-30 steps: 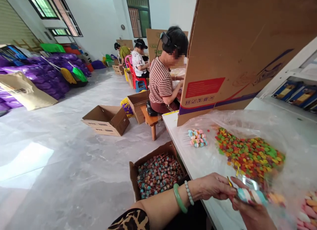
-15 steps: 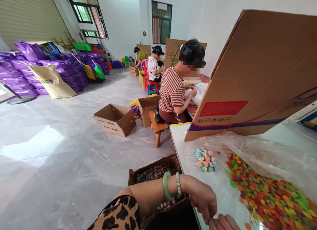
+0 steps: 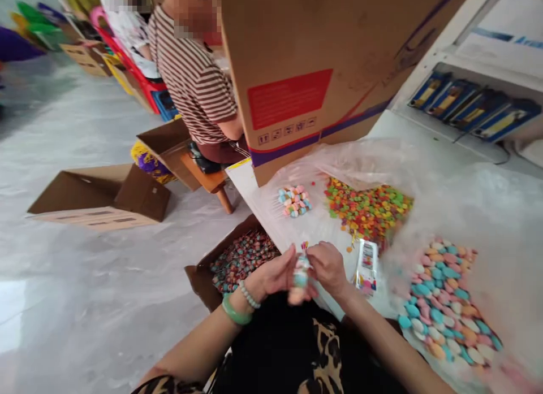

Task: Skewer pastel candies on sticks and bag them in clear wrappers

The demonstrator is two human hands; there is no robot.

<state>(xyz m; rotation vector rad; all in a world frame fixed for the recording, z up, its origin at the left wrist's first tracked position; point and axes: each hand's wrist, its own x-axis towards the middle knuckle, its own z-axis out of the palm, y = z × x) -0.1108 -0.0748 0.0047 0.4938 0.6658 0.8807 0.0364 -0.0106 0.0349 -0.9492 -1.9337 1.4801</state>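
My left hand [image 3: 278, 275], with a green bangle and a beaded bracelet at the wrist, is wrapped round a skewer of pastel candies [image 3: 301, 275], slightly blurred. My right hand [image 3: 328, 265] pinches at the upper end of this skewer, by a small colourful tip. Beyond them, a small pile of pastel skewers [image 3: 294, 200] lies on the plastic sheet. Orange, green and red gummy rings [image 3: 369, 210] are heaped behind my right hand. A white printed packet [image 3: 366, 267] lies to its right. Farther right are loose pastel candies [image 3: 449, 303].
A carton of finished-looking skewers [image 3: 244, 258] stands left of the table edge. An upright cardboard sheet [image 3: 297, 60] screens the table's far side. A person in a striped shirt [image 3: 190, 77] sits beyond it. Open cartons [image 3: 102, 196] stand on the floor; a shelf [image 3: 479, 105] is at upper right.
The view has swung down and right, bringing the pastel candies and packet into sight. Both hands now show more fully, with a candy skewer visible between them.
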